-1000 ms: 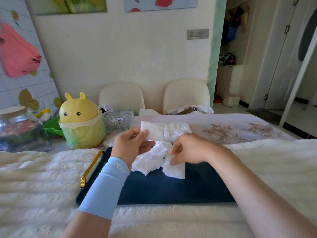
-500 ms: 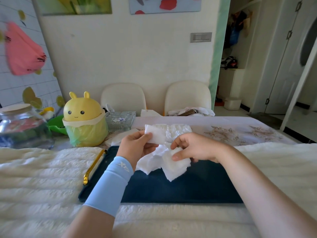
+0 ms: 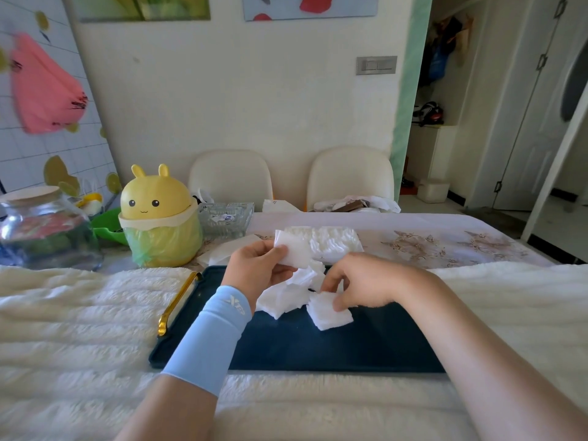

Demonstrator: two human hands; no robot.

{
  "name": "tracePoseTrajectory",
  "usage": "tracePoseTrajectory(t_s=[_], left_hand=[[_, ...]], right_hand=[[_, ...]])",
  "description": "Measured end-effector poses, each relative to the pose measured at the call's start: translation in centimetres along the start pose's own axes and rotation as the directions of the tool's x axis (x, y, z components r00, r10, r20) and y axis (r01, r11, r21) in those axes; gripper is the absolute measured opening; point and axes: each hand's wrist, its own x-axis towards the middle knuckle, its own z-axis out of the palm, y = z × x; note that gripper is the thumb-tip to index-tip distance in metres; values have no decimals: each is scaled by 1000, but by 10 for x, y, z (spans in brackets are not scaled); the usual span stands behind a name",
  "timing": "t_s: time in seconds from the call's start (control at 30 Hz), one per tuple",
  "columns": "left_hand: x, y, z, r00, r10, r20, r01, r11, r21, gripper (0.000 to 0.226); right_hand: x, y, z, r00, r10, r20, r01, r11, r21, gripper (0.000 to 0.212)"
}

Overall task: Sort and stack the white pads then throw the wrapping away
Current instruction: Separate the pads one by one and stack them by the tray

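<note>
The left hand (image 3: pixel 259 268) holds a small stack of white pads (image 3: pixel 294 251) pinched between thumb and fingers, raised above the dark blue tray (image 3: pixel 318 348). Its forearm wears a light blue sleeve (image 3: pixel 210 342) printed with white letters that look like "XTEP", though they are small. The right hand (image 3: pixel 359 281) pinches a single white pad (image 3: pixel 329 315) resting on the tray. Between the hands a loose heap of pads (image 3: pixel 286 296) lies on the tray. Behind it sits a crinkled white wrapping (image 3: pixel 331 241) on the table (image 3: pixel 445 240). A yellow bunny-faced bin (image 3: pixel 159 218) stands to the left.
</note>
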Motion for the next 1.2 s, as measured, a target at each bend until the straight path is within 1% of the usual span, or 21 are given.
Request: tracePoseTrajectory(t_s=[0.13,0.17,0.23,0.27,0.3,0.33,0.37,0.4,0.43,0.47,0.5,0.57,0.6,0.77,0.8,0.87,0.9,0.97,1.03,1.1,1.2], left_hand=[[0,0,0,1000,6,-7,-6,1000,0,14],[0,0,0,1000,14,-10,-14,1000,5,14],[0,1,0,999,33,-32,-33,999,20,14],[-1,1,0,998,44,-54,-42,999,23,13],[-1,1,1,995,54,-83,-52,998,24,12],[-1,1,0,991,65,-117,-62,998,27,12],[0,1,0,986,76,-149,-72,997,33,13],[0,1,-1,981,81,-174,-77,997,30,14],[-1,1,-1,979,78,-190,-78,997,10,13],[-1,2,-1,979,67,-195,-73,997,-24,12],[-2,2,0,980,50,-192,-63,996,-63,10],[-4,3,3,985,9,-171,-33,990,-139,10],[-5,3,5,987,-8,-158,-18,986,-166,11],[-6,2,9,992,-61,-113,32,970,-240,10],[-7,3,10,995,-61,-73,40,965,-259,10],[-11,5,14,998,-53,26,58,950,-306,13],[-12,6,16,996,-45,75,67,946,-318,16],[-13,6,18,988,-32,148,77,948,-308,23],[-13,6,19,986,-32,161,78,954,-289,23],[-14,5,18,989,-42,142,81,955,-284,18],[-12,7,14,992,-48,119,79,958,-275,15]], right_hand=[[1,3,-3,999,-6,-43,7,1000,28,19],[1,3,-3,997,-10,-78,13,999,39,16],[4,6,-3,977,-6,-213,24,996,81,21],[7,9,-2,955,-1,-296,45,989,140,23],[9,11,-3,931,10,-366,86,966,245,24],[9,12,-5,914,33,-404,141,909,392,23],[7,11,-8,915,53,-400,194,812,551,20],[7,10,-9,930,51,-364,233,684,691,19],[6,7,-10,946,32,-322,251,556,792,19],[5,7,-10,957,13,-289,251,458,853,22],[4,6,-10,964,-6,-265,246,392,887,27],[4,4,-10,972,-39,-230,230,329,916,37],[3,4,-11,975,-47,-219,223,312,924,37],[-1,-1,-19,971,-9,-238,237,141,961,13],[-2,-2,-20,970,-19,-241,241,133,961,15],[-3,-8,-18,971,-40,-237,240,194,951,21],[-2,-10,-16,970,-25,-241,240,252,938,22],[1,-12,-10,958,61,-280,234,397,887,18],[5,-10,-7,935,144,-323,210,506,837,13],[7,-8,-8,918,193,-346,198,532,823,11],[5,-1,-16,872,268,-411,246,485,839,10]])
